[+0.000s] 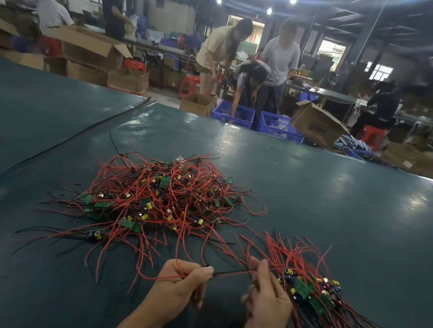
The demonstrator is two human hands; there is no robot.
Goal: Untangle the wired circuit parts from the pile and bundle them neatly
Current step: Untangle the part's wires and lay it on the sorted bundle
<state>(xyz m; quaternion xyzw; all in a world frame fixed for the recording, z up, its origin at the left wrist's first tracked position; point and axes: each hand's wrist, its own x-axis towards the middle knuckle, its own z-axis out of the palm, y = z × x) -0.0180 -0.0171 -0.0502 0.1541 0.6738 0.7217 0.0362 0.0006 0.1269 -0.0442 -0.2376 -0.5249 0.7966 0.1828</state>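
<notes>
Tabletop (344, 195): dark green sheet.

Left to centre, beyond the hands: tangled pile (160, 197) of wired circuit parts. Red and black leads crossing every way, small green boards and yellow and blue capacitors buried among them. Judged the larger share of the stock, not yet sorted.

Near centre: left hand (179, 281), fingers (204, 272) curled tight, pinching a few red leads plus one end of a black lead (230, 272). Red leads trailing from that grip toward the pile's near edge.

Black lead drawn taut across the gap to the right hand (268, 301). Fingers (262, 267) there bent, thumb and forefinger closed on the lead's other end. Board of this part not made out, possibly hidden behind the hand.

Right, touching the right hand: bundle (311, 291) of sorted parts, boards gathered in one cluster, leads fanned far and near along roughly one line. No tie or band seen on it.

Judgement: early to middle of the job. One part in mid-extraction, a modest bundle laid out, most of the pile left, binding not yet done.
</notes>
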